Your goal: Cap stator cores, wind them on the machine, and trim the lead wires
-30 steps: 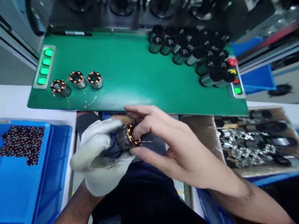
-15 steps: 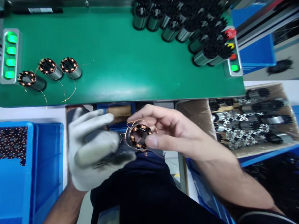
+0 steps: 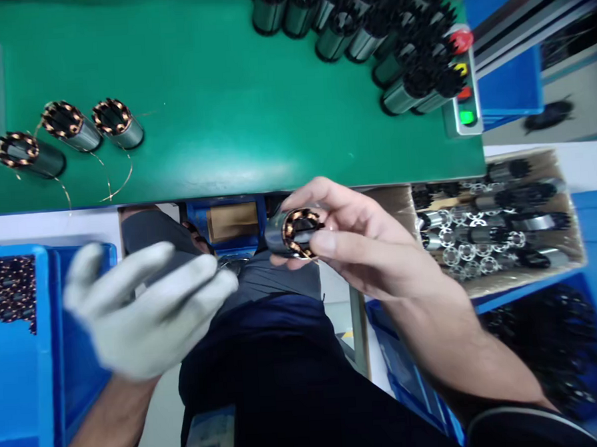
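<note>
1. Fingers of the bare right hand are curled around a stator, gripping it firmly enough that it hangs clear of everything else, above the person's lap and just near of the green table.
2. The index finger reaches over the far side; other fingertips show beneath the near side; the thumb presses on the right-hand rim, partly covering it.
3. From where I stand, the stator lies tilted, its wound end turned right and upward, its smooth body pointing left.
4. It is a short, dark metallic cylinder, hollow, with bright copper loops spaced around a black toothed rim. A bit of fine copper shows below the thumb.
5. The left hand, in a white glove, is blurred, its fingers spread wide, apart from the stator and to its left.
6. On the table's left stand three similar stators, thin wires trailing near them; at far right, a cluster of black-topped cores.
7. A carton of metal parts sits right, a blue bin left.
</note>
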